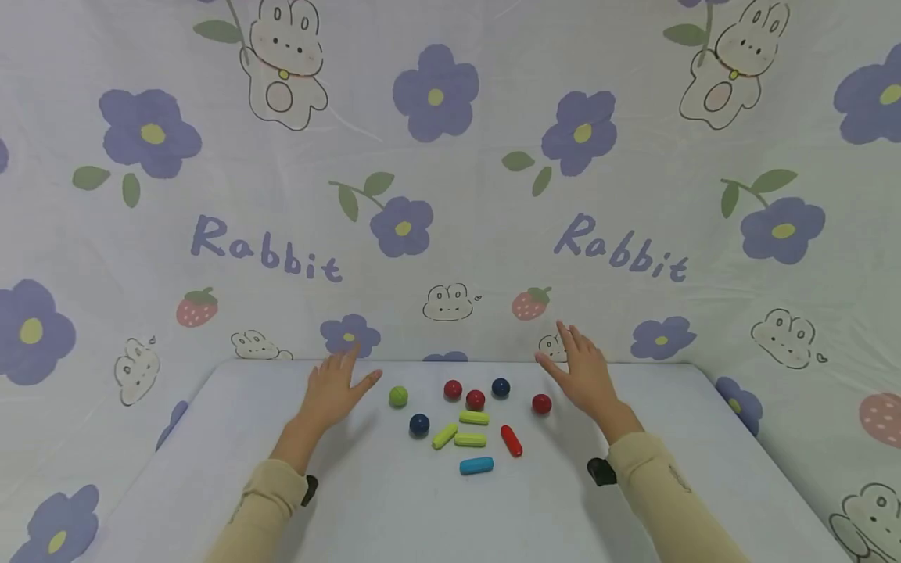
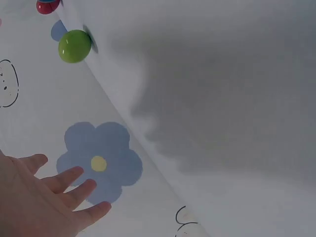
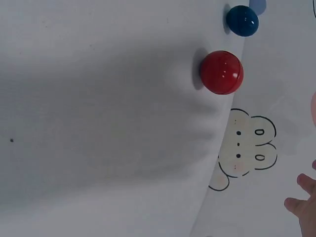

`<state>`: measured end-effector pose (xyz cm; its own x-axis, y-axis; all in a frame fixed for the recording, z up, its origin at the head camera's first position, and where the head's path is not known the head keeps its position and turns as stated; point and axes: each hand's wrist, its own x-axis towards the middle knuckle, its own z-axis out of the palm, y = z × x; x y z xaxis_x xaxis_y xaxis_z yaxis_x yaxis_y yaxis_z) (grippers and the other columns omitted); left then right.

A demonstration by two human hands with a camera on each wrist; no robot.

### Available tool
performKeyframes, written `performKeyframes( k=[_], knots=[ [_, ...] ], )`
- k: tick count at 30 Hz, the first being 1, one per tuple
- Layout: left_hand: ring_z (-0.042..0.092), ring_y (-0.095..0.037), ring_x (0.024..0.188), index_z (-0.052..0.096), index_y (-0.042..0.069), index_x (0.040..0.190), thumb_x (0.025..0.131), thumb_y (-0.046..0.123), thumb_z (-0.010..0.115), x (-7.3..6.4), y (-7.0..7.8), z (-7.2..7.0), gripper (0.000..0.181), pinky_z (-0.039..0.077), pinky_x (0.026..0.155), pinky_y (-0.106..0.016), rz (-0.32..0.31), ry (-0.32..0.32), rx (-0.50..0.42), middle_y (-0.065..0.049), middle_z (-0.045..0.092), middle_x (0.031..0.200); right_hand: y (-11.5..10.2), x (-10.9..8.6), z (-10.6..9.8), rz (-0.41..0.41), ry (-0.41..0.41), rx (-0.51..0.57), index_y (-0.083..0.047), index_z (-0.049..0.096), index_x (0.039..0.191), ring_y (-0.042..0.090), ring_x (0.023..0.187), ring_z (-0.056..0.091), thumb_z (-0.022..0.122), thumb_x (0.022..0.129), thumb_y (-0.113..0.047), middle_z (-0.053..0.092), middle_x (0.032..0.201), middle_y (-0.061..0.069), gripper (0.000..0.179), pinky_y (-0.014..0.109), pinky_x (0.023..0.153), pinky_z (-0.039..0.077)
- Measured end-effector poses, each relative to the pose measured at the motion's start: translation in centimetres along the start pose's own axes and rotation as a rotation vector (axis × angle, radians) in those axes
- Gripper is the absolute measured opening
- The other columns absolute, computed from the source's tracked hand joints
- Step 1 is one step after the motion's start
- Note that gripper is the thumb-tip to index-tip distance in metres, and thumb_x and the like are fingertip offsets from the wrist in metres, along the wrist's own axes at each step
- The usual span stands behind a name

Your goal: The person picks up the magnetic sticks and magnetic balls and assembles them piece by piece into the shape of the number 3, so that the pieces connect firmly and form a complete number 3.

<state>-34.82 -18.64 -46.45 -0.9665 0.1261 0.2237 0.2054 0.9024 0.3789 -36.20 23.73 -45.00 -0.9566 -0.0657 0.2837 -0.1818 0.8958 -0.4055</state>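
My left hand (image 1: 331, 392) hovers over the table's left side with its fingers spread, holding nothing. Closest to it is a green ball (image 1: 398, 396), which the left wrist view also shows apart from the fingers. My right hand (image 1: 583, 375) is raised at the right with straight, spread fingers and nothing in it. A red ball (image 1: 541, 403) lies just left of it. Between the hands are two more red balls (image 1: 453, 389), two dark blue balls (image 1: 419, 424), several yellow-green sticks (image 1: 470, 440), a red stick (image 1: 511, 441) and a blue stick (image 1: 476, 466).
The white table (image 1: 394, 516) ends at a back edge against a hanging cloth (image 1: 450, 180) printed with flowers, rabbits and strawberries. More cloth hangs along both sides. Each wrist bears a small black device (image 1: 601, 471) below the hand.
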Motion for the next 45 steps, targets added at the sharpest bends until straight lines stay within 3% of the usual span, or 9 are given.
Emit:
performKeyframes(
  k=[5, 11, 16, 26, 34, 45],
  knots=[
    [0.032, -0.047, 0.141, 0.023, 0.005, 0.154, 0.098, 0.059, 0.042, -0.4, 0.1, 0.5, 0.080, 0.024, 0.116, -0.062, 0.009, -0.022, -0.086, -0.028, 0.034, 0.153, 0.0, -0.9, 0.7, 0.030, -0.025, 0.092, -0.015, 0.013, 0.157, 0.046, 0.146, 0.021, 0.047, 0.096, -0.059, 0.019, 0.161, 0.022, 0.082, 0.065, 0.114, 0.023],
    [0.027, -0.046, 0.144, 0.023, 0.008, 0.154, 0.096, 0.063, 0.039, -1.0, 0.2, 1.2, 0.082, 0.020, 0.116, -0.064, -0.041, -0.062, -0.212, -0.023, 0.030, 0.157, -0.1, -1.9, 1.6, 0.078, -0.087, 0.257, -0.019, 0.008, 0.158, 0.042, 0.150, 0.013, 0.044, 0.096, -0.062, 0.013, 0.163, 0.019, 0.083, 0.063, 0.117, 0.019],
    [0.023, -0.043, 0.147, 0.021, 0.013, 0.156, 0.094, 0.068, 0.038, -1.5, 0.2, 1.9, 0.084, 0.017, 0.117, -0.064, -0.068, -0.087, -0.296, -0.019, 0.026, 0.160, -0.1, -2.7, 2.5, 0.092, -0.086, 0.324, -0.018, 0.011, 0.158, 0.041, 0.150, 0.014, 0.047, 0.096, -0.058, 0.016, 0.163, 0.017, 0.082, 0.061, 0.119, 0.018],
    [0.033, -0.038, 0.144, 0.030, 0.012, 0.153, 0.096, 0.050, 0.053, -2.5, 0.6, 2.6, 0.072, 0.026, 0.118, -0.057, -0.030, -0.044, -0.503, -0.019, 0.036, 0.155, 0.0, -4.2, 3.6, 0.151, -0.086, 0.465, -0.023, 0.016, 0.157, 0.034, 0.147, 0.027, 0.052, 0.094, -0.058, 0.026, 0.161, 0.012, 0.080, 0.060, 0.116, 0.026],
    [0.045, -0.037, 0.135, 0.039, 0.009, 0.148, 0.096, 0.031, 0.061, -3.1, 1.7, 2.8, 0.060, 0.038, 0.111, -0.054, 0.024, 0.009, -0.610, -0.019, 0.045, 0.149, 0.2, -4.9, 4.8, 0.180, -0.068, 0.548, -0.016, 0.022, 0.155, 0.035, 0.146, 0.030, 0.056, 0.095, -0.050, 0.031, 0.158, 0.015, 0.077, 0.051, 0.120, 0.025],
    [0.052, -0.039, 0.129, 0.043, 0.004, 0.144, 0.095, 0.019, 0.062, -3.5, 2.8, 3.2, 0.055, 0.046, 0.106, -0.047, 0.044, 0.001, -0.812, -0.023, 0.055, 0.138, 1.1, -5.2, 6.4, 0.223, -0.052, 0.632, -0.010, 0.027, 0.152, 0.036, 0.142, 0.037, 0.066, 0.093, -0.036, 0.036, 0.154, 0.017, 0.075, 0.045, 0.117, 0.033]
  ],
)
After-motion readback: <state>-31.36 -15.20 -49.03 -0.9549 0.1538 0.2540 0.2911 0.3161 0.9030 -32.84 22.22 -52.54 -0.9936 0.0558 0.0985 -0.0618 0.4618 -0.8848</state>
